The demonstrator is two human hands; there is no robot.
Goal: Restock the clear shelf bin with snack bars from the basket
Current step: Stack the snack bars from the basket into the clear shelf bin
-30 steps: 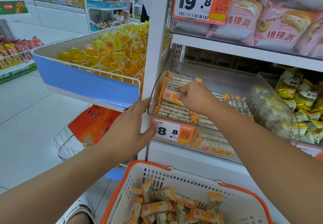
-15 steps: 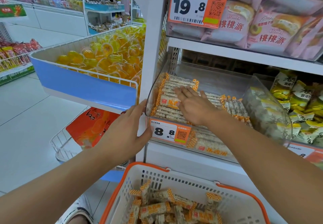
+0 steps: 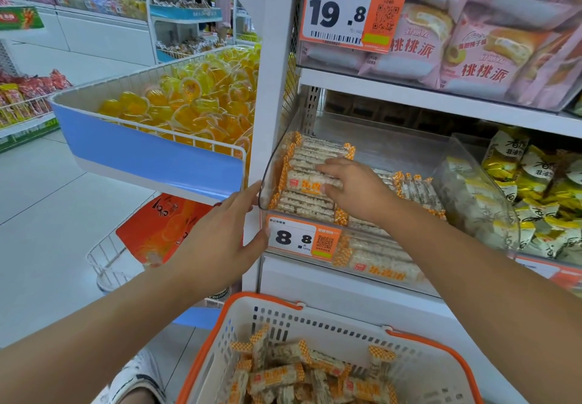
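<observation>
Head camera shows the clear curved plastic shelf bin (image 3: 371, 151) on the middle shelf, its left part stacked with snack bars in white wrappers with orange chequered ends (image 3: 310, 180). The right hand (image 3: 352, 188) lies flat on that stack, fingers straight and spread, pressing the top bar and gripping nothing. A second ago the same fingers were pinching a bar there; they have since let go and flattened, so I judge that bar placed and now being patted level. The left hand (image 3: 220, 240) has stayed at the bin's left front corner, fingers straight along the side and thumb touching the edge of the orange-and-white 8.8 price tag (image 3: 304, 240), steadying rather than clasping. Below, the white perforated basket with an orange rim (image 3: 425, 369) holds loose bars; about ten are in view, more are cut off, and the stacked ones cannot be counted exactly. Restocking is therefore only partly done. One bin, one basket and two hands are at work. Left of the upright sits a blue-fronted tray of yellow jelly cups (image 3: 189, 104); above, pink cake packets (image 3: 485, 41).
</observation>
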